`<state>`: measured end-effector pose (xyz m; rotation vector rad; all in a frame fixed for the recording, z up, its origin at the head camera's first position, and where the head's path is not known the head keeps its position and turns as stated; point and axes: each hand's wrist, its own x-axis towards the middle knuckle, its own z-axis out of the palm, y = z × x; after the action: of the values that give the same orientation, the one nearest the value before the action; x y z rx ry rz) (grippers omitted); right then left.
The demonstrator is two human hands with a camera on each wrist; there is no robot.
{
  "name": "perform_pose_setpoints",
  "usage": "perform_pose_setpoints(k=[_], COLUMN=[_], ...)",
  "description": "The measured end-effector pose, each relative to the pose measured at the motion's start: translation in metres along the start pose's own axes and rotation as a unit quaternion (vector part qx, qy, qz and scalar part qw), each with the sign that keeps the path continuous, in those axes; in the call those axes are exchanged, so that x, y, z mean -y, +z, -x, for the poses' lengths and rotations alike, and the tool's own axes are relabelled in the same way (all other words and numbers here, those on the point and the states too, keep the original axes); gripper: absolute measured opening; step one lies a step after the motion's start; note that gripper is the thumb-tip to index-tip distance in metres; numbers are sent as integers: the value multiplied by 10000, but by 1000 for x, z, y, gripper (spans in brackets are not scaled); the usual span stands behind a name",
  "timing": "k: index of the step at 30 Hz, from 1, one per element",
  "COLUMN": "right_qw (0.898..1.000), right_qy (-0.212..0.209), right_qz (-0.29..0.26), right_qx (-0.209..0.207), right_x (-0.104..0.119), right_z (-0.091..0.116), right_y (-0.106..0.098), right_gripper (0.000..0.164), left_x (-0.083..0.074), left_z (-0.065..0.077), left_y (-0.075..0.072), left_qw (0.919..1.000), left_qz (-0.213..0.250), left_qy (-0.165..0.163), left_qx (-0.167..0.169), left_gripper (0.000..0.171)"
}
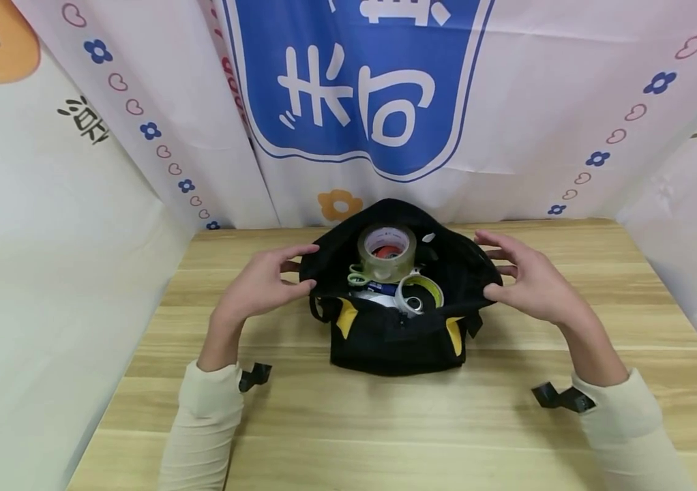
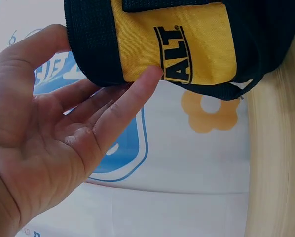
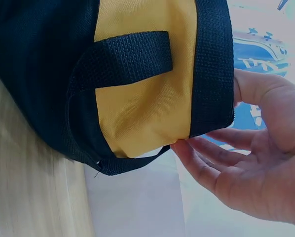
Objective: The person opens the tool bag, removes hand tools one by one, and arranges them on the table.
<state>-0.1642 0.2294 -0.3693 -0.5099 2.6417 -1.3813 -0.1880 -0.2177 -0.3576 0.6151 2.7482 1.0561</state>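
Observation:
A black and yellow tool bag (image 1: 397, 348) sits on the table with its mouth spread wide. My left hand (image 1: 265, 281) holds the left end of its rim, fingertips touching the yellow side panel (image 2: 206, 49). At the opposite end my right hand (image 1: 529, 281) grips the rim, with a black strap loop (image 3: 125, 59) beside it. Inside lie a roll of clear packing tape (image 1: 406, 262), a smaller whitish tape roll (image 1: 437, 288), green-handled scissors (image 1: 357, 279) and a dark blue pen-like item (image 1: 382, 288). A red thing (image 1: 387, 251) shows through the big roll. The bag's bottom is hidden.
The bag stands on a wood-grain table (image 1: 410, 436), near its back edge. A printed white cloth (image 1: 520, 136) hangs right behind it, and white sheeting (image 1: 48, 273) closes off the left side. Black wrist mounts (image 1: 255, 376) stick out from both cuffs.

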Motion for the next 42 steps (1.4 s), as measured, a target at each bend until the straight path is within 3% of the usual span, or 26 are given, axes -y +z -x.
perform_pose_setpoints(k=[13,33,42], right_qw=[9984,9983,9861], right_qy=[-463,-474,-1100], right_qz=[157,193,991], right_qx=[-286,-274,-758], right_x=[7,18,46], right_z=[2,-9,-25], right_y=[9,19,19], right_gripper=[68,67,65], left_x=[-6,-17,-15], left_z=[-3,-7,-8], left_y=[11,25,27], left_qw=[9989,9958,9953], left_qz=[300,422,450], left_qy=[319,665,712], left_qx=[-135,-477,-474], left_gripper=[64,66,66])
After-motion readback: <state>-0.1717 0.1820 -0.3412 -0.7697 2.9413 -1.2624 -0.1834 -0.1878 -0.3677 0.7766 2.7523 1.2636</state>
